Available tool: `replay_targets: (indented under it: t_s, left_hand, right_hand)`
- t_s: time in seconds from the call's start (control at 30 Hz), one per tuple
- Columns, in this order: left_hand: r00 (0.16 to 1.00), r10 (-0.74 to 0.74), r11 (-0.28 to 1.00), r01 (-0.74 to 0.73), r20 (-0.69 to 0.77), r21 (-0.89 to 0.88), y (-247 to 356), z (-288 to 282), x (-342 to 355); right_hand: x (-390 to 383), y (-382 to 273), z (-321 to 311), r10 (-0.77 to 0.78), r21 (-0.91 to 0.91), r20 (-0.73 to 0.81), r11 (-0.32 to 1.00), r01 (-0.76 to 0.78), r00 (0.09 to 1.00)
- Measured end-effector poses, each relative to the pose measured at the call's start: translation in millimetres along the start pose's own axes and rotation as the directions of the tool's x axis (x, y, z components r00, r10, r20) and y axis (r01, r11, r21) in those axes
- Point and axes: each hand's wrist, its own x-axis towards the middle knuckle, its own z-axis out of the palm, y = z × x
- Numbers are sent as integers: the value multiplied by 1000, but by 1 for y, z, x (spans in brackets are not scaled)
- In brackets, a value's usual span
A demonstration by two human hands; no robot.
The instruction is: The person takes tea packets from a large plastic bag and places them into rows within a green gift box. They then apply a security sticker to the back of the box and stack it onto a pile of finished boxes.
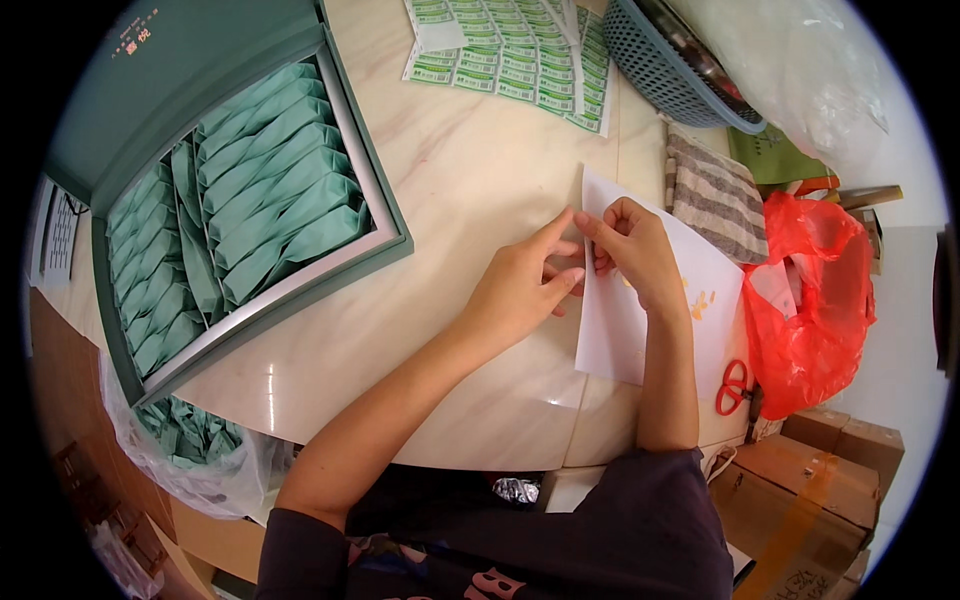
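My left hand (530, 272) reaches over the pale table with thumb and fingers apart; nothing shows between them. Its index fingertip comes close to or touches the fingertips of my right hand (637, 252), which is closed in a pinch. Whatever the pinch holds, if anything, is too small to make out. Under my right hand and wrist lies a white sheet of paper (625, 345), its left edge just beside my fingertips. Small yellow-orange pieces or marks (703, 304) show on the sheet, some partly hidden by my right hand.
An open green box (398, 235) packed with green wrapped packets (280, 205) stands at left. Printed label sheets (520, 50) lie at the back, beside a blue-grey basket (665, 75). Right are a striped cloth (712, 190), red bag (815, 300), red-handled scissors (733, 387) and cardboard boxes (800, 500).
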Motion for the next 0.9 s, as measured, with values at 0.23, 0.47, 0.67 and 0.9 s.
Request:
replay_targets:
  t_s: [0.23,0.47,0.67,0.9]
  left_hand:
    - [1000,-6,999,6,-1,38,2,0,0]
    - [998,47,995,-42,-46,90,0,1,-3]
    - [884,392,883,-285,-254,372,-11,3,-6]
    - [999,21,925,-35,39,378,22,21,-45]
  right_hand:
    - [1,1,-3,18,16,19,1000,-18,1000]
    - [-1,1,-6,6,-18,15,1000,-6,1000]
    - [-14,-11,-14,-110,-247,-125,966,77,986]
    - [-55,-33,7,-343,-279,-152,915,292,927]
